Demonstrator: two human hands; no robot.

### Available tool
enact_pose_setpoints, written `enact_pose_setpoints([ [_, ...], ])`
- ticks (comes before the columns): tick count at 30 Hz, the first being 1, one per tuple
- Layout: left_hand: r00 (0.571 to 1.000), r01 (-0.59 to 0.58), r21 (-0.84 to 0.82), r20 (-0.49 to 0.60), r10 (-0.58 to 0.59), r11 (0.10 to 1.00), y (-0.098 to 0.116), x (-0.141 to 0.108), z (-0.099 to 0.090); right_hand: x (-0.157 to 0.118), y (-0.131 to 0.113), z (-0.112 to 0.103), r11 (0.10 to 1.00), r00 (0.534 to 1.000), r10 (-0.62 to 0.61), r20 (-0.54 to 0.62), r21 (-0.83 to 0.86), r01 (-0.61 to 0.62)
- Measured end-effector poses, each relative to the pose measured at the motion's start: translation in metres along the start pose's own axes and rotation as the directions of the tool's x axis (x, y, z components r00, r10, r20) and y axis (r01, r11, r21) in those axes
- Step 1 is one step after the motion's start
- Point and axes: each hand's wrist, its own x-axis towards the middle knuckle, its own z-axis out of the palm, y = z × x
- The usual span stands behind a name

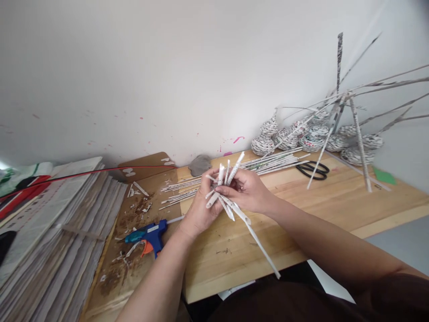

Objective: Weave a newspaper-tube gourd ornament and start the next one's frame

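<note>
A bundle of white rolled paper tubes (234, 172) is held in front of me above the wooden table (221, 273), its short ends fanning out in several directions. One longer tube (263, 249) slants down to the right from it. My left hand (203, 208) is wrapped round the bundle from the left, fingers partly hidden behind the tubes. From the right, my right hand (250, 190) grips the same tubes, with its thumb pressed across their middle. Both hands are close together.
A blue glue gun (152, 233) lies on stained cardboard (114, 281) beside stacked newspapers (63, 237). Thin paper sticks (275, 162), black scissors (312, 170) and a grey lump (199, 165) lie behind. Woven paper gourds (263, 145) and a paper-tube frame (358, 138) stand back right.
</note>
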Motion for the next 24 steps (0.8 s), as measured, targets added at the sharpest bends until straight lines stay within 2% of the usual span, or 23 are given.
enact_pose_setpoints([
  [5, 0.999, 0.007, 0.057, -0.043, -0.005, 0.998, -0.004, -0.002, 0.005, 0.000, 0.002, 0.000, 0.980, 0.988, -0.131, -0.081, -0.164, 0.117],
  [8, 0.994, 0.076, 0.079, -0.086, -0.069, 0.994, -0.006, -0.004, 0.009, -0.001, 0.002, 0.002, 0.981, 0.981, -0.135, -0.142, -0.157, 0.112],
  [11, 0.981, 0.131, -0.002, -0.144, -0.130, 0.991, -0.007, -0.005, 0.014, -0.003, 0.003, 0.005, 0.984, 0.977, -0.146, -0.158, -0.124, 0.127],
  [13, 0.975, 0.159, -0.053, -0.152, -0.165, 0.986, -0.007, -0.004, 0.016, -0.004, 0.004, 0.006, 0.984, 0.974, -0.154, -0.167, -0.119, 0.135],
  [17, 0.973, 0.173, -0.049, -0.145, -0.178, 0.984, -0.005, -0.003, 0.016, -0.006, 0.007, 0.007, 0.985, 0.965, -0.149, -0.216, -0.123, 0.124],
  [21, 0.976, 0.154, -0.053, -0.145, -0.161, 0.987, -0.002, -0.004, 0.011, -0.007, 0.003, 0.006, 0.982, 0.960, -0.182, -0.212, -0.097, 0.164],
  [24, 0.981, 0.130, -0.137, -0.126, -0.148, 0.982, 0.002, -0.004, 0.006, -0.007, -0.008, 0.001, 0.974, 0.966, -0.222, -0.132, -0.072, 0.214],
])
